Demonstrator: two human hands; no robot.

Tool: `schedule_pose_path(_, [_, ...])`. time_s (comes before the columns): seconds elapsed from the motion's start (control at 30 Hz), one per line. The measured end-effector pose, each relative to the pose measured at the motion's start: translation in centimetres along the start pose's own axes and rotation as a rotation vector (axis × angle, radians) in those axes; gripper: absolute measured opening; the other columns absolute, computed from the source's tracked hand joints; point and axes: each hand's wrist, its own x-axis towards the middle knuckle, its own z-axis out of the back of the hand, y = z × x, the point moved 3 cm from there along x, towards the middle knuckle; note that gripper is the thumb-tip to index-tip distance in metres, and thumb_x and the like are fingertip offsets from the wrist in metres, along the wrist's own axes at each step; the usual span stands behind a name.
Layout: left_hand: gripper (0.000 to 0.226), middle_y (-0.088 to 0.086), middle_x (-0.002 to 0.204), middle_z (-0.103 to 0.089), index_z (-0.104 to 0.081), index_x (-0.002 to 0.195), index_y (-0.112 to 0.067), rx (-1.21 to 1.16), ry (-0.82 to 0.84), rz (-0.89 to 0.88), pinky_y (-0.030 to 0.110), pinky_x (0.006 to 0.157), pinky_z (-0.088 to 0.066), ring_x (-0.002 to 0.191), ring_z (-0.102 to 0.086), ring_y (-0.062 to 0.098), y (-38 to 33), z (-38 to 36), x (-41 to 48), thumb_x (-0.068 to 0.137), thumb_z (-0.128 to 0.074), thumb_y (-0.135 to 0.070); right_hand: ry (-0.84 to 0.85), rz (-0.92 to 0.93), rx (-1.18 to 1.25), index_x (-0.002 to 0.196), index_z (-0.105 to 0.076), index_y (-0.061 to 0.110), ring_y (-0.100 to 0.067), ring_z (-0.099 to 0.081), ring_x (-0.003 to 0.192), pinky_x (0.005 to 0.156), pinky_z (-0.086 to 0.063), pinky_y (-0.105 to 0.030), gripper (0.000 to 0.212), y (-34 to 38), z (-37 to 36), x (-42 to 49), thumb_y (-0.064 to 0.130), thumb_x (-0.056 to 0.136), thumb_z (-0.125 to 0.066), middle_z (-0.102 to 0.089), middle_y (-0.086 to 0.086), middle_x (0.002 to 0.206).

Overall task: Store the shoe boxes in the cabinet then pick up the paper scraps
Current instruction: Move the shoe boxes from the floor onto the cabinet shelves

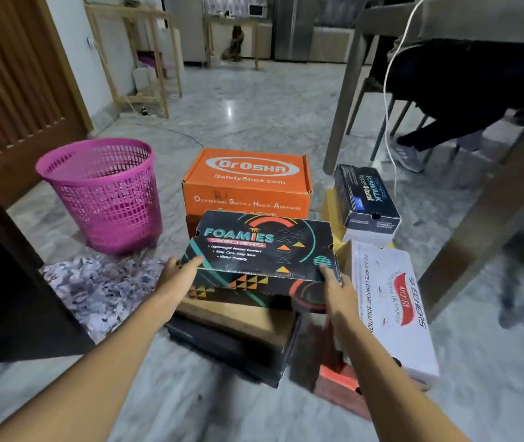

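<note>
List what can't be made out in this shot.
Head view:
- Boxes under the Foamies box: labels hidden by it and both hands, left hand, right hand.
- Red box: mostly behind the right forearm, blurred.
- Box under the orange box: covered.
- Cabinet: not identifiable.
- Basket: its inside is not visible.

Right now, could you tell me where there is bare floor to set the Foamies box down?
Bare floor lies between the pink basket and the orange box, and beyond that box toward the wooden rack. The paper scraps crowd the left; the white box and dark blue box crowd the right.
</note>
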Motion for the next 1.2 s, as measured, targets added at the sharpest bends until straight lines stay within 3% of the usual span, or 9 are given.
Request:
schedule_pose_path(0.13, [0.043, 0.008, 0.099, -0.065, -0.056, 0.092, -0.013, -0.103, -0.091, 0.044, 0.039, 0.088, -0.049, 0.091, -0.064, 0.031, 2.2, 1.4, -0.2, 0.088, -0.056, -0.055, 0.051, -0.010, 0.174, 0.105, -0.055, 0.018, -0.013, -0.068, 0.080, 0.070, -0.055, -0.034, 0.036, -1.0, 0.0, -2.2, 0.048, 0.089, -0.066, -0.067, -0.003, 0.098])
schedule_pose_path(0.23, [0.047, 0.007, 0.101, -0.062, -0.052, 0.100, -0.016, -0.159, 0.007, 0.055, 0.037, 0.080, -0.047, 0.091, -0.060, 0.025, 3.3, 1.7, -0.7, 0.085, -0.054, -0.061, 0.172, -0.032, 0.198, 0.110, -0.052, 0.036, -0.016, -0.068, 0.103, 0.097, -0.051, -0.046, 0.051, -2.4, -0.3, -3.0, 0.064, 0.072, -0.071, -0.066, 0.000, 0.117])
schedule_pose_path(0.33, [0.056, 0.012, 0.106, -0.064, -0.050, 0.107, -0.020, -0.213, 0.117, 0.053, 0.042, 0.082, -0.050, 0.095, -0.063, 0.026, 3.9, 2.1, -0.9, 0.074, -0.060, -0.063, 0.211, -0.044, 0.223, 0.114, -0.050, 0.049, -0.021, -0.063, 0.117, 0.106, -0.044, -0.052, 0.063, -3.6, -0.2, -3.1, 0.072, 0.062, -0.075, -0.065, 0.003, 0.127])
schedule_pose_path(0.47, [0.043, 0.013, 0.107, -0.066, -0.048, 0.110, -0.022, -0.413, 0.173, 0.085, 0.043, 0.076, -0.056, 0.088, -0.067, 0.029, 4.5, 2.9, -2.9, 0.078, -0.066, -0.046, 0.211, 0.013, 0.270, 0.127, -0.050, 0.047, -0.023, -0.059, 0.124, 0.108, -0.043, -0.055, 0.080, -3.4, 0.5, -4.2, 0.077, 0.057, -0.076, -0.061, 0.003, 0.134])
schedule_pose_path(0.6, [0.063, 0.013, 0.123, -0.060, -0.049, 0.118, -0.026, -0.417, 0.189, 0.070, 0.053, 0.075, -0.058, 0.098, -0.067, 0.032, 5.9, 5.9, -5.5, 0.064, -0.068, -0.053, 0.232, 0.093, 0.271, 0.129, -0.054, 0.036, -0.021, -0.060, 0.121, 0.103, -0.045, -0.059, 0.076, -0.3, 0.6, -7.4, 0.067, 0.063, -0.073, -0.065, 0.001, 0.127])
schedule_pose_path(0.73, [0.076, 0.014, 0.126, -0.058, -0.048, 0.123, -0.026, -0.384, 0.146, 0.046, 0.054, 0.072, -0.058, 0.105, -0.065, 0.036, 7.5, 10.2, -8.7, 0.057, -0.069, -0.054, 0.263, 0.180, 0.221, 0.129, -0.057, 0.018, -0.015, -0.058, 0.114, 0.104, -0.045, -0.040, 0.065, 1.4, -0.7, -10.7, 0.054, 0.075, -0.059, -0.063, 0.005, 0.115])
schedule_pose_path(0.87, [0.055, 0.007, 0.110, -0.060, -0.048, 0.103, -0.029, -0.320, 0.048, -0.052, 0.055, 0.077, -0.056, 0.097, -0.065, 0.032, 7.8, 15.4, -12.8, 0.056, -0.068, -0.048, 0.331, 0.146, 0.187, 0.106, -0.068, 0.024, -0.026, -0.062, 0.109, 0.104, -0.046, -0.050, 0.040, 0.7, -3.5, -13.4, 0.051, 0.080, -0.055, -0.066, 0.001, 0.102])
schedule_pose_path(1.03, [0.021, 0.012, 0.112, -0.062, -0.049, 0.104, -0.025, -0.242, -0.076, -0.166, 0.038, 0.073, -0.051, 0.098, -0.063, 0.030, 10.3, 21.0, -17.7, 0.087, -0.060, -0.031, 0.464, -0.031, 0.174, 0.104, -0.071, 0.026, -0.037, -0.065, 0.111, 0.100, -0.049, -0.056, 0.048, -1.5, -7.3, -16.9, 0.059, 0.072, -0.057, -0.071, -0.013, 0.113])
schedule_pose_path(1.2, [0.070, -0.001, 0.119, -0.066, -0.055, 0.118, -0.032, -0.081, -0.231, -0.228, 0.052, 0.097, -0.047, 0.109, -0.062, 0.024, 15.7, 26.3, -19.3, 0.065, -0.057, -0.078, 0.547, -0.066, 0.124, 0.096, -0.072, 0.025, -0.035, -0.066, 0.107, 0.098, -0.052, -0.051, 0.044, -2.5, -11.4, -20.5, 0.061, 0.074, -0.058, -0.071, -0.012, 0.112])
